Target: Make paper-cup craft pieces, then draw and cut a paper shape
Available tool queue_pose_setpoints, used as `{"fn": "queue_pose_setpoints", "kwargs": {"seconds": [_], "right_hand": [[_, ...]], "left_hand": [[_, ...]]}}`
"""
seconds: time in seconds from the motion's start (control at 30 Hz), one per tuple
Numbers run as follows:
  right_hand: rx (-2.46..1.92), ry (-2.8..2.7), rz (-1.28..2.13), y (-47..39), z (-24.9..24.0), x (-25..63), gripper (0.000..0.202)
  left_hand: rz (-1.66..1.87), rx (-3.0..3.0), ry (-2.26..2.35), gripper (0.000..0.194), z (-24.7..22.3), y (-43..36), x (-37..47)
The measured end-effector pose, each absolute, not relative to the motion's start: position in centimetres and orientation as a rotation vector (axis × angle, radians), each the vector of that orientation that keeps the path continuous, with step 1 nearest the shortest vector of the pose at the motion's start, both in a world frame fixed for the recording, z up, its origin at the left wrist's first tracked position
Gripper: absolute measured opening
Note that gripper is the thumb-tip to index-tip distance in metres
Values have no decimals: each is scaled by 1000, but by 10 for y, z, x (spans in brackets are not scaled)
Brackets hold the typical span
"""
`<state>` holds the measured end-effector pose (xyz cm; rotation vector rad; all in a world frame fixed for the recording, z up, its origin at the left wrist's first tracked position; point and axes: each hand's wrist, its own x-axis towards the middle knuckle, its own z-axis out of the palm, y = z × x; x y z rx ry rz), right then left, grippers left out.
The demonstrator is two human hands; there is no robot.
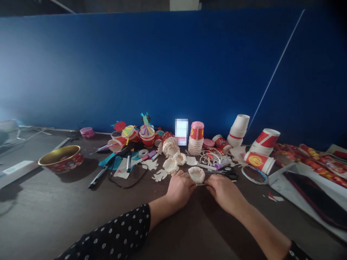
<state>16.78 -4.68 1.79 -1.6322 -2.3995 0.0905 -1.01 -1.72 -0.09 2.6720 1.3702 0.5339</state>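
My left hand (180, 187) is closed at the middle of the dark table, its fingers pinching one end of a thin pale strip (200, 185). The other end of the strip lies between the closed fingers of my right hand (223, 189). Just behind the strip, between both hands, sits a small round white crimped paper piece (196, 174). Two similar crimped pieces (170, 165) lie behind my left hand. Scissors (227, 173) rest behind my right hand. The fingertips are partly hidden.
A stack of paper cups (196, 139) stands behind the hands. Markers (128, 162), paper scraps and cups spread to the left, with a gold-lined bowl (61, 159) farther left. A phone (316, 196) lies in a white tray (287, 187) at the right. A blue partition (162, 72) stands behind.
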Motion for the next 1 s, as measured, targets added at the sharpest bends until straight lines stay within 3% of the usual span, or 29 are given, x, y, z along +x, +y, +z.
{"fn": "queue_pose_setpoints", "kwargs": {"seconds": [0.43,1.0], "right_hand": [[-1514,-2480,-27,-35,16,172,25],[-1859,-2259,-115,-26,20,218,20]], "left_hand": [[672,2656,1344,16,-10,-13,-7],[715,2602,1290,16,-11,-12,-9]]}}
